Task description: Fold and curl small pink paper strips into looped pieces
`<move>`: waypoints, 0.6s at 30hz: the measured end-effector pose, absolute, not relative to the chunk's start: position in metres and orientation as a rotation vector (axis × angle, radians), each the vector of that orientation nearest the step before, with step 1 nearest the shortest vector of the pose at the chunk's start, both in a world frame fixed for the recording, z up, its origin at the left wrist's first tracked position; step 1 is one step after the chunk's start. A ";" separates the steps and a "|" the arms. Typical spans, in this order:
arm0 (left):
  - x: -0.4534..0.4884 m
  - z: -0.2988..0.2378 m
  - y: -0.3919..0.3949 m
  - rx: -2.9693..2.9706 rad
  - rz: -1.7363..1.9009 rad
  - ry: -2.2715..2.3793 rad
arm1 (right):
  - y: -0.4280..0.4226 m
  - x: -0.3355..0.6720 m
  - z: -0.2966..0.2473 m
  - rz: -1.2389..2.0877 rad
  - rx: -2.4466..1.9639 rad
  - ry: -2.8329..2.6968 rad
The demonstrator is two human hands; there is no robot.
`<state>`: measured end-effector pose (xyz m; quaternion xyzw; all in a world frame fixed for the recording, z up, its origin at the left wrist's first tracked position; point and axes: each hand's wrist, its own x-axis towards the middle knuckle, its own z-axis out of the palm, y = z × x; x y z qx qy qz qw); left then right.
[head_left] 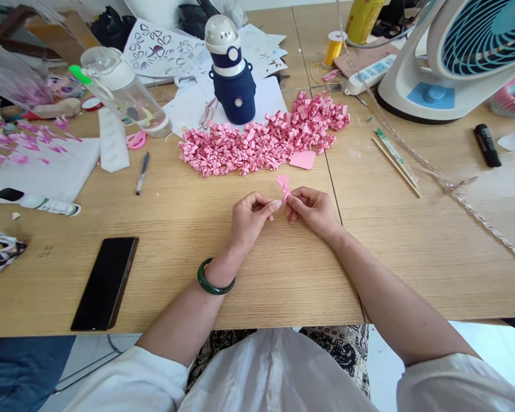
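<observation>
Both of my hands meet above the middle of the wooden table (175,229). My left hand (251,216) and my right hand (311,210) each pinch a small folded pink paper piece (283,186) that sticks up between their fingertips. A green bangle (214,281) circles my left wrist. Just beyond my hands lies a long heap of several curled pink paper pieces (261,143), with a flat pink paper square (302,159) at its near edge.
A black phone (105,283) lies near the front left edge. A pen (142,173), a glue tube (38,201), a clear bottle (122,91) and a navy flask (232,74) stand further back. A fan (455,57), chopsticks (397,163), a twisted cord (455,191) and a black marker (487,145) are at the right.
</observation>
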<state>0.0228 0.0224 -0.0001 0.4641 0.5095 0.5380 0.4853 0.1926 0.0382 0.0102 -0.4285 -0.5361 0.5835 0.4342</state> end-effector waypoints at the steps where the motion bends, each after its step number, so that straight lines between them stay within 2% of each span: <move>1: 0.023 0.001 0.023 1.133 1.300 1.236 | 0.038 0.192 0.011 1.447 -1.076 -1.323; 10: 0.025 0.006 0.020 0.964 1.297 1.233 | 0.039 0.192 0.010 1.399 -1.108 -1.249; 18: 0.025 0.005 0.019 1.059 1.292 1.218 | 0.039 0.192 0.009 1.420 -1.086 -1.261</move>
